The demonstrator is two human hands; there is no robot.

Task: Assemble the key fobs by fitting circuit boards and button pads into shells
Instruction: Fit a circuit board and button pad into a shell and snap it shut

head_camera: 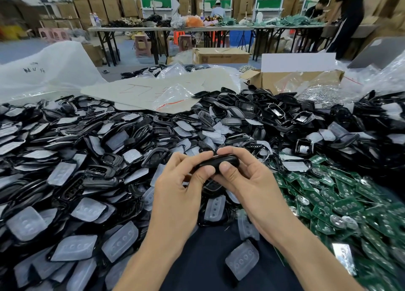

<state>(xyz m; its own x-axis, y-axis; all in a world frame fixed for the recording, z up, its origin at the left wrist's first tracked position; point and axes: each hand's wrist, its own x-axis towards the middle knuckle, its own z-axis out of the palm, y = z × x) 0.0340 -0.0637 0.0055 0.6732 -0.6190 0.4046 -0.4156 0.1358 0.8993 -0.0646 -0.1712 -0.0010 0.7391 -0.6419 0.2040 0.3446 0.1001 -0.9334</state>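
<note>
Left hand (175, 187) and right hand (247, 181), thumbs side by side, tight around black shell (217, 160).

Black plastic, frosted pads and green boards on dark cloth.

The held shell (215, 162) is smooth black plastic with a soft sheen. The heaped shells (282, 113) are the same plastic, many with glossy highlights. The button pads (26, 224) look like translucent, milky, matt rubber. The circuit boards (341, 205) are green with a lacquered look and carry bright metal discs (336, 221). The surface (208, 257) is covered in dark matt cloth. The bags (173, 96) are clear, crinkled film, and the box (269, 80) is plain brown cardboard.
</note>
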